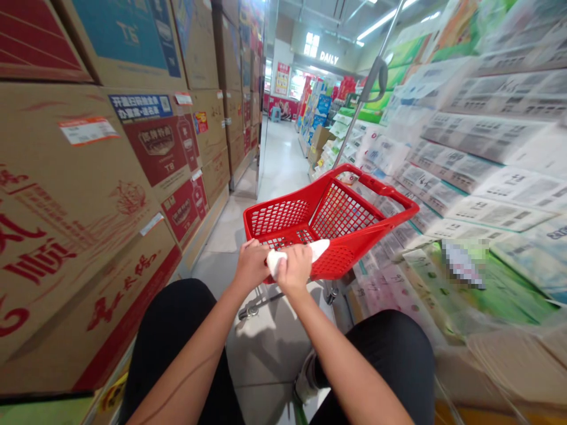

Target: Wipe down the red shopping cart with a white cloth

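Observation:
A red plastic shopping cart [363, 248] with lattice walls stands in front of my knees, turned at an angle. My left hand [253, 262] is closed over the near rim of its basket, fingers curled across the edge. Right beside it, my right hand [296, 265] is closed around a white wipe [319, 249], which lies against the same rim. One end of the wipe sticks out past the fingers, and another part bulges toward my left hand. Inside the basket only the lattice floor and walls show.
Stacked cardboard boxes [57, 206] line the left side. Piled packs of paper tissue [478, 171] rise close on the right, partly blurred. A metal pole [349, 133] with a grey holder stands behind the cart. The tiled floor [283, 153] runs back between the rows toward a blue stool [276, 114].

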Tool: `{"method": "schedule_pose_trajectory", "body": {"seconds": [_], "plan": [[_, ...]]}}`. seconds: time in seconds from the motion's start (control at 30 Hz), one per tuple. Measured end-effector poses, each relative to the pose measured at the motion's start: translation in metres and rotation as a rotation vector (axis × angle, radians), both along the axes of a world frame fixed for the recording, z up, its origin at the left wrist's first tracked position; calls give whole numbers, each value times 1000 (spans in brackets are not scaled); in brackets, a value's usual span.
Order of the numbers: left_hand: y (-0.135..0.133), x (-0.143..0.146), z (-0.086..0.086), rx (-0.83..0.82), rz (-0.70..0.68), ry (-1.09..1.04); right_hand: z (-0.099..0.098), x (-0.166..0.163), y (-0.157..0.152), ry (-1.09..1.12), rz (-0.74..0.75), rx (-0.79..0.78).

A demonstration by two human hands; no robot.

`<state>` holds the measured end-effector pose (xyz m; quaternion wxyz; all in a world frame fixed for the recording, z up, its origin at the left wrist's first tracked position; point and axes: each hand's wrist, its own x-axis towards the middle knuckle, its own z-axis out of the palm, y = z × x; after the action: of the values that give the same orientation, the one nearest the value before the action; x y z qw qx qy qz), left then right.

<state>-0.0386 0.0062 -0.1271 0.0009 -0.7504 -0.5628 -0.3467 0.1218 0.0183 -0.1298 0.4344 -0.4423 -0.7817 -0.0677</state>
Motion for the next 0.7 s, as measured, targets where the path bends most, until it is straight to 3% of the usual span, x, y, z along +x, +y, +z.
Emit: {"method": "schedule_pose_trajectory", "body": {"seconds": [0.1,0.17,0.23,0.4,0.5,0.6,0.7], "plan": [[-1,-3,2,-5,-18,-3,-3,-28,-19,70,104,-55],[-2,-8,4,-14,-5,9,3,-15,-12,-61,236,-46],[-2,-13,5,-24,9,26,12,19,7,-200,266,-18],[-2,-22,4,-15,36,43,52,147,82,-405,-110,72],[-2,-22,3,-6,48,29,74,194,115,-398,-264,142],[0,-17,2,-4,70,6,68,174,112,-284,-307,166],[3,-10,2,-16,74,-23,37,95,72,-177,-197,116]]}}
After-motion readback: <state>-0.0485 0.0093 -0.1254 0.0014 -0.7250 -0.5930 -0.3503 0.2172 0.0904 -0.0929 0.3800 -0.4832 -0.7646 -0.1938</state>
